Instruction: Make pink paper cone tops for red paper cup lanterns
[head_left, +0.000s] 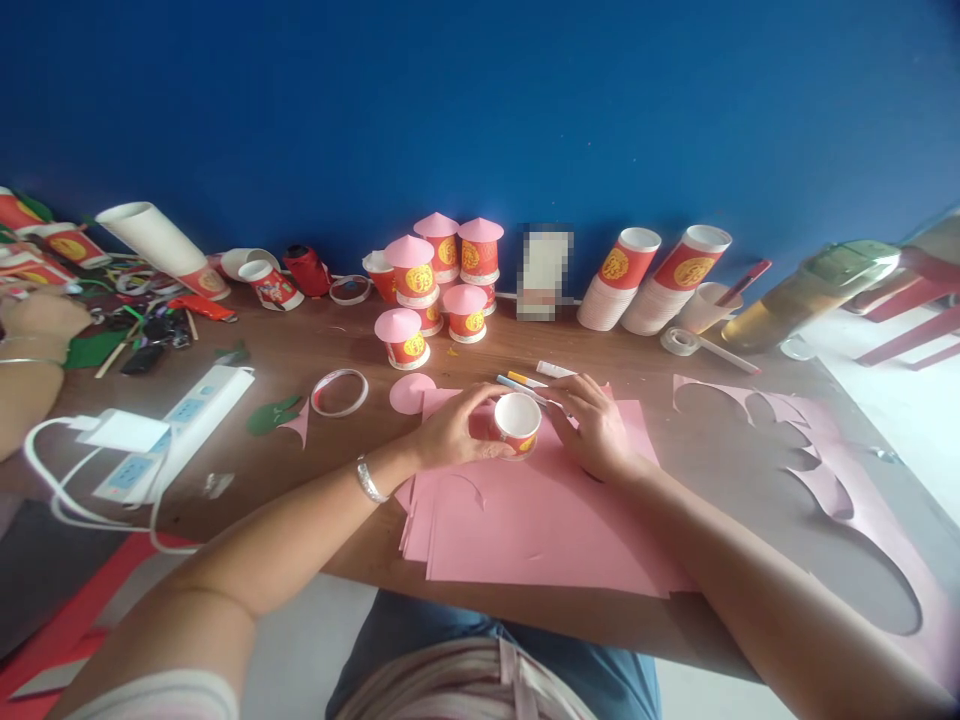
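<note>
A red and white paper cup with a yellow emblem stands upright, mouth up, on a stack of pink paper sheets. My left hand wraps round the cup's left side, thumb in front and fingers behind. To the cup's right, my right hand rests low over the paper, fingers stretched towards the cup's rim and several markers. A blue marker runs partly beneath its fingertips; a yellow-capped marker and a white marker lie just behind.
Small cups with pink cone tops stand behind. Two cup stacks lean near a tape roll and a bottle. Cut pink scraps lie right; a power strip lies left. Another person's hand is far left.
</note>
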